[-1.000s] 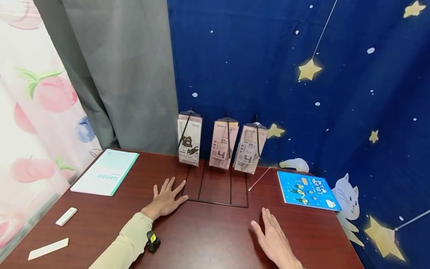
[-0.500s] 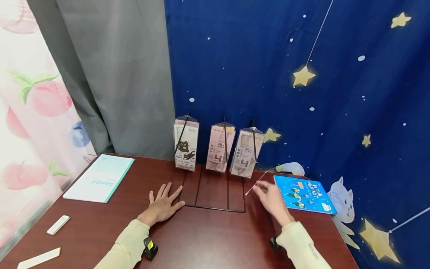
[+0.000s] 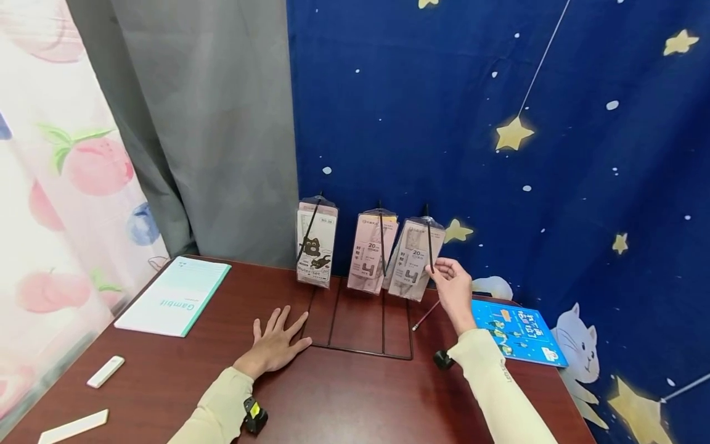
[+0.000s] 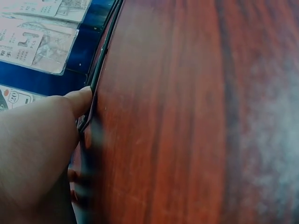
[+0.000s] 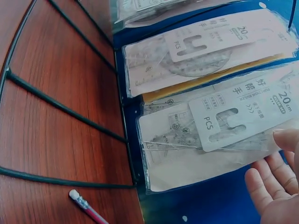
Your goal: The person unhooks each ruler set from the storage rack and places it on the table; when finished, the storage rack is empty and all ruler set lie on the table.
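Observation:
My left hand [image 3: 273, 348] rests palm down on the table with its fingers spread, the thumb at the front corner of a black wire rack [image 3: 363, 352]. Three packs hang on the rack's hooks. My right hand [image 3: 453, 290] is at the right edge of the rightmost ruler set [image 3: 413, 259], a clear pack with a pale card. In the right wrist view its thumb [image 5: 285, 139] lies over the pack's front, and its curled fingers [image 5: 268, 179] reach the edge, their tips partly hidden. The middle ruler set [image 3: 371, 253] and the cat-printed ruler set [image 3: 316, 243] hang to its left.
A pencil [image 3: 426, 316] leans beside the rack. At the right lies a blue booklet [image 3: 524, 331], partly behind my right hand. The left side holds a notebook [image 3: 173, 297], an eraser [image 3: 105, 372] and a flat white strip [image 3: 74, 427]. Curtains hang behind the table.
My right hand has risen from over the table, past the pencil, to the rightmost ruler set. My left hand stays in place at the rack's corner.

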Motion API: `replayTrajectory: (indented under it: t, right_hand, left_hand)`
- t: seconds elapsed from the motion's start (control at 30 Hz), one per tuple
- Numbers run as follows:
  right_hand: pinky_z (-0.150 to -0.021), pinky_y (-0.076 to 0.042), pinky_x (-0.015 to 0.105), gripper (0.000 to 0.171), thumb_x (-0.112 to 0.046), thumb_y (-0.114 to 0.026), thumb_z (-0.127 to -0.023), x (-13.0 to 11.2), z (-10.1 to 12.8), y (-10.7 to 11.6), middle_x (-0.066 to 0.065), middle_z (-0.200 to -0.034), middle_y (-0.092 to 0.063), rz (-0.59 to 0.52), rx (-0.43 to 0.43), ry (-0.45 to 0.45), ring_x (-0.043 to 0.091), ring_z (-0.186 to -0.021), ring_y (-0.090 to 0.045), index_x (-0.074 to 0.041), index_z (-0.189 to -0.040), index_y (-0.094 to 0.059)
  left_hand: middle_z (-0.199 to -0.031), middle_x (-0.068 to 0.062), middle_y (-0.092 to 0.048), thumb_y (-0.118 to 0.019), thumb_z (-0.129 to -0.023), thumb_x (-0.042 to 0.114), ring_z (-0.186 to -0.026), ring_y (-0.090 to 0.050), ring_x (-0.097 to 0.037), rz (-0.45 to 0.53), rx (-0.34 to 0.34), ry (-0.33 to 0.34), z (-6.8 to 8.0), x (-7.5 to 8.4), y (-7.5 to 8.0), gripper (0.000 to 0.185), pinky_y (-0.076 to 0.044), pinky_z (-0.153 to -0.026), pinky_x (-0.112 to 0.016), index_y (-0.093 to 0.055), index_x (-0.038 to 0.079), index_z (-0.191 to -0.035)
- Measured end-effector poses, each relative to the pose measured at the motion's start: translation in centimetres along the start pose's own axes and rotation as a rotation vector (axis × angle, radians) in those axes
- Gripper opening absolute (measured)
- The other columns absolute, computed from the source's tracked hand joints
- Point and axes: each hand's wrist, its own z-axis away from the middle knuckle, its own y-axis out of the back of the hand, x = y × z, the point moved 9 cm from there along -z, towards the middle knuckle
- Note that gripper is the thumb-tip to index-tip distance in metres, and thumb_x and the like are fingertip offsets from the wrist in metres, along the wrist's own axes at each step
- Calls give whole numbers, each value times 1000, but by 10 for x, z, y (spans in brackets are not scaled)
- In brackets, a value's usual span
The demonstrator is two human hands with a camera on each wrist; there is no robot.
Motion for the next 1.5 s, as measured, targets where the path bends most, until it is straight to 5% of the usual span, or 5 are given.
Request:
replayTrajectory:
  t: [0.17,0.4,0.77,1.23,1.5]
  right_hand:
    - [-78,-54,10,29,-24,-76,-96,-1,1,5,17,-112,-75,-80,4,-4,-6,-84,-68,-6,-117,-69]
    - [-86,-62,28,20,-16,-72,-99,-2,5,8,12,-103,-78,-146,-18,21,2,-83,-73,-2,-113,-70]
    - [-77,-58,16,28,-26,-75,-97,-6,27,10,-4,-94,-76,-113,-94,24,5,-82,-73,-5,-116,-70]
    - [-77,-58,16,32,-29,-78,-95,-11,59,18,0,-95,-76,-81,-124,-26,11,-84,-73,-5,-115,-71]
    - [-82,-59,18,35,-31,-77,-95,-18,83,23,9,-104,-77,-61,-171,-49,16,-90,-74,-6,-117,-70]
  left_hand:
    - [-172,-25,-16,-53,-104,52,-160,-8,-48,-1,14,-15,-9,-8,-10,69,5,-118,-78,-36,21,-163]
    - [-172,-23,-17,-52,-104,54,-160,-9,-47,-20,24,-17,-14,-14,-19,68,4,-117,-79,-36,23,-163]
    - [-173,-23,-13,-50,-105,55,-160,-4,-47,-7,-12,-4,-13,-17,-21,69,7,-117,-78,-33,22,-164]
    - [-173,-23,-11,-49,-106,54,-160,-2,-47,8,-30,3,-8,-16,-17,69,9,-118,-77,-31,22,-165]
    - [-172,-25,-11,-49,-107,50,-160,-4,-49,-26,-68,21,-2,-2,-3,67,6,-117,-79,-31,20,-165]
